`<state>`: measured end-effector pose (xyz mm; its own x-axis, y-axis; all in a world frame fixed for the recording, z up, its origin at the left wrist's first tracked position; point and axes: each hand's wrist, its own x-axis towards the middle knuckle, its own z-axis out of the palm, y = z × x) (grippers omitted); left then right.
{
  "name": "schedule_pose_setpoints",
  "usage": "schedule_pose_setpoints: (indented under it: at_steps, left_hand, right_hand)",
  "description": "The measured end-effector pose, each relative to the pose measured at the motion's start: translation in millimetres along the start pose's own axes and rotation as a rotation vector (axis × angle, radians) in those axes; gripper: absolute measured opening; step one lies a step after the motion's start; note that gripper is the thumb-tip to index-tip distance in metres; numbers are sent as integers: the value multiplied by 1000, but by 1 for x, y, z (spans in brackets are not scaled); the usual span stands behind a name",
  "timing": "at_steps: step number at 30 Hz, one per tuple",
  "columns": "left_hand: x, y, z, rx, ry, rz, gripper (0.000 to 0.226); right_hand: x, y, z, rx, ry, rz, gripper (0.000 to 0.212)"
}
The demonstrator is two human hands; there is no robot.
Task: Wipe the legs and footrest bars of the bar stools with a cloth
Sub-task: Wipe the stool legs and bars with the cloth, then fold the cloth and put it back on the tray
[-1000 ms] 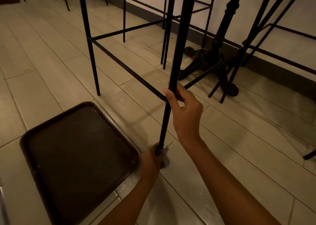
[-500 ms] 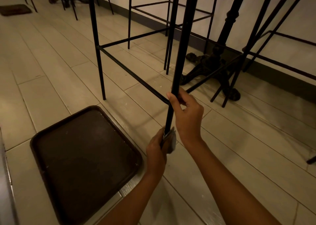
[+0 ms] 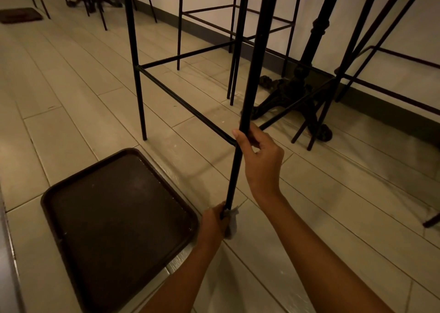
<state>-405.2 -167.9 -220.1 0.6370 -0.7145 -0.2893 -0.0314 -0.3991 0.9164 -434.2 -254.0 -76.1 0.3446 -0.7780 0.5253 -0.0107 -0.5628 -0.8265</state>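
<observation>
Both bare forearms reach forward and down. The left hand (image 3: 214, 220) sits low, fingers curled around a cloth (image 3: 232, 226) on the stool leg (image 3: 234, 170). The right hand (image 3: 262, 160), higher, grips that leg.

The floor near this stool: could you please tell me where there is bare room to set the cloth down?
The tray is bare, as are the tiles right of the held leg. Crowded: around the table base against the wall.

The small pale grey cloth (image 3: 232, 226) is largely concealed within the left hand (image 3: 214, 222), as is the foot of the thin black metal stool leg (image 3: 234, 170); its upper end is cropped out.
</observation>
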Motion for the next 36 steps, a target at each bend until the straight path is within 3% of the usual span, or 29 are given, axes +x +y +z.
schedule_pose_setpoints:
  at_steps: [6,11,14,19,22,28,31,33,36]
  left_hand:
    - [6,-3,-2,117,-42,-91,31]
    - [8,9,-5,64,-17,-230,66]
    - [13,10,-8,143,-21,-307,60]
    - [18,6,-14,282,-51,-280,56]
    - [25,17,-31,176,-213,-286,47]
    - [30,59,-76,-59,-647,-464,32]
    - [34,74,-96,-177,-780,-418,49]
    - [31,86,-107,-232,-844,-372,47]
    - [27,103,-125,-306,-842,-293,38]
  right_hand:
    - [1,0,0,-7,4,-2,31]
    - [2,1,0,-6,1,-12,33]
    - [1,2,0,-3,5,-16,33]
    - [2,4,0,8,3,-17,34]
    - [1,3,-1,7,-9,-18,32]
    - [-17,2,1,-56,69,-131,39]
    - [-42,6,7,-125,135,-213,38]
    - [-56,9,11,-82,25,-236,29]
    - [-70,8,22,-10,-166,-81,24]
